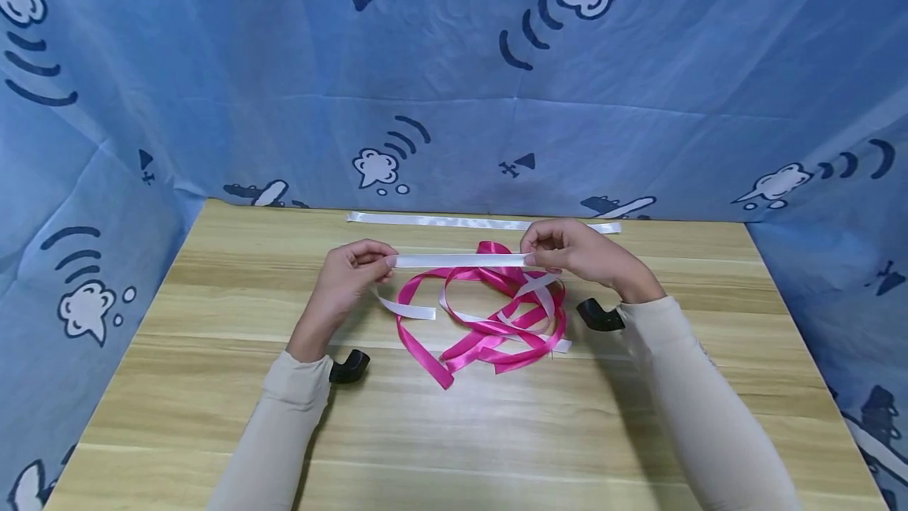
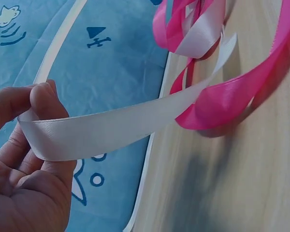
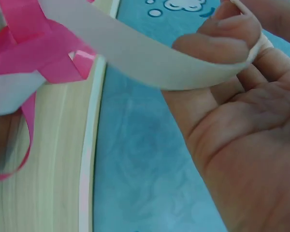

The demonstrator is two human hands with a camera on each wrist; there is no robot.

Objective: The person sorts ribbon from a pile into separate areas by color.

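A white ribbon [image 1: 459,261] is stretched straight between my two hands above the table. My left hand [image 1: 352,273] pinches it between thumb and fingers, and a loose white length [image 2: 101,130] hangs from that grip towards the pile. At the other end my right hand [image 1: 578,251] pinches the ribbon; in the right wrist view a white length [image 3: 150,65] runs out from under the thumb. Below and between the hands lies a loose tangle of pink ribbon [image 1: 426,357] mixed with white ribbon [image 1: 539,290].
Another white ribbon strip [image 1: 440,220] lies flat along the back edge of the wooden table [image 1: 454,448]. A blue patterned cloth [image 1: 454,46] hangs behind the table and at both sides. Black wrist mounts [image 1: 350,367] stick out beside both sleeves.
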